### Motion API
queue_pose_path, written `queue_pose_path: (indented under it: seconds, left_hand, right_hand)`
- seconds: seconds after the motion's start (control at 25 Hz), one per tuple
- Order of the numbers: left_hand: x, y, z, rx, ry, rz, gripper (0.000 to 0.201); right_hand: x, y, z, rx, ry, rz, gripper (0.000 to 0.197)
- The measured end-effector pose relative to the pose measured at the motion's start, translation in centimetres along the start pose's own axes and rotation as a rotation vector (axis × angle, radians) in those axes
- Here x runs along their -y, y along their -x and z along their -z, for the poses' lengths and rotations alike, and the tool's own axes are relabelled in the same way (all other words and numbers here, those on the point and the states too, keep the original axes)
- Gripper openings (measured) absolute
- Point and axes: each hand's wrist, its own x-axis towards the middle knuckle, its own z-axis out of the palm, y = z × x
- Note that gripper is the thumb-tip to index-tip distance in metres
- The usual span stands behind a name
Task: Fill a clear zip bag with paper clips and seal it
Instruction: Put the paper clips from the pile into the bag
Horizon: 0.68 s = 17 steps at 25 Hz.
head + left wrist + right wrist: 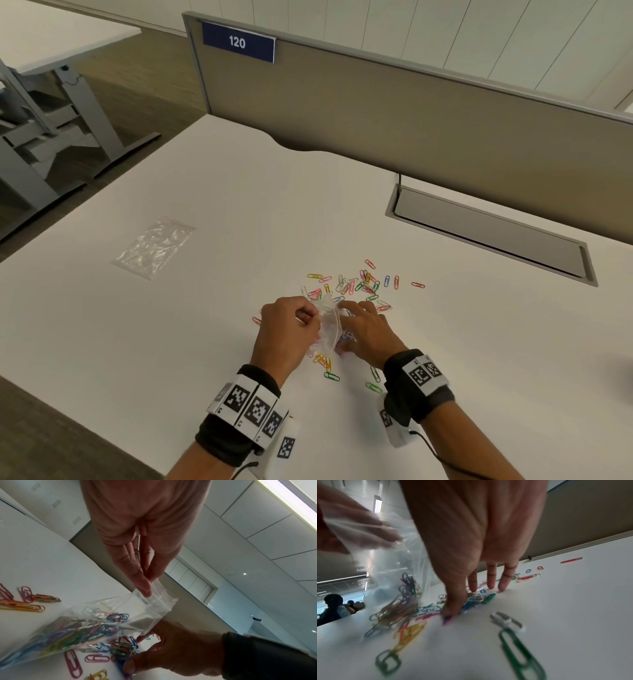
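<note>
A clear zip bag (pixel 329 325) with a red-lined top hangs slanted over the white desk (pixel 171 342), its lower part full of coloured paper clips (pixel 72 635). My left hand (pixel 294 318) pinches the bag's top edge (pixel 159 595) between thumb and fingers. Right beside the bag, my right hand (pixel 364 325) lies low on the desk, fingers spread and fairly straight. Its fingertips (pixel 503 588) and thumb press on a small heap of loose clips (pixel 476 600). More loose clips (pixel 359 284) are scattered beyond both hands, and a few (pixel 329 368) lie nearer the wrists.
A second clear zip bag (pixel 156 246) lies flat at the desk's far left. A grey cable hatch (pixel 489 233) is set into the desk at the back right, under a partition (pixel 411 120) with a "120" sign. The left desk edge drops to the floor.
</note>
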Motion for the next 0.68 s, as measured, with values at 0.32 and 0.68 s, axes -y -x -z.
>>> queue_pose_path:
  seconds: [0.32,0.68]
  left_hand:
    - [-0.1,0.1,-0.4,0.018,0.002,0.003,0.005]
    - [-0.1,0.1,-0.7,0.025,0.024,0.028,0.006]
  right_hand:
    - [-0.1,0.8,-0.9,-0.225,-0.049,-0.058,0.017]
    - [0.8,3.9,2.6,-0.486,-1.095,-0.286,0.014]
